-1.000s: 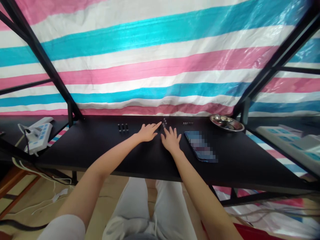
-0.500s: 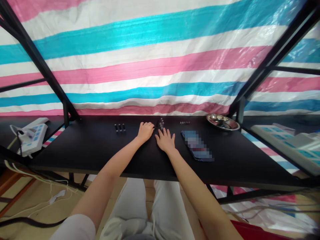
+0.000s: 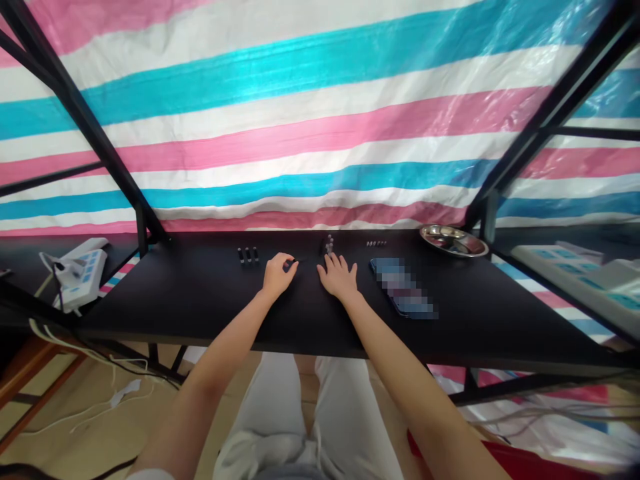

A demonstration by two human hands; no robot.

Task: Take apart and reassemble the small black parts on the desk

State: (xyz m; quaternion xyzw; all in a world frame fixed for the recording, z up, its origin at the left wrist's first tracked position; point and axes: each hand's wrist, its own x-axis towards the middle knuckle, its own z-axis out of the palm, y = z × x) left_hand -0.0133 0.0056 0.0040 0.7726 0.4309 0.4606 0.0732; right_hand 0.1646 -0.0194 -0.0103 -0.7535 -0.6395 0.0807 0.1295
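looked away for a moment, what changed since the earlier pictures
The bare left hand has drawn back leftward from the cluster of small silvery pieces, now curled; whether it holds anything is unclear. The right hand stays near the cluster. The three small black, silver-ended cylinders, shiny round metal plate and dark-edged rectangular phone stayed put.

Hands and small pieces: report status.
Left hand curled, contents unclear. Right hand spread open by clustered small pieces. Phone right of both hands, not between them.
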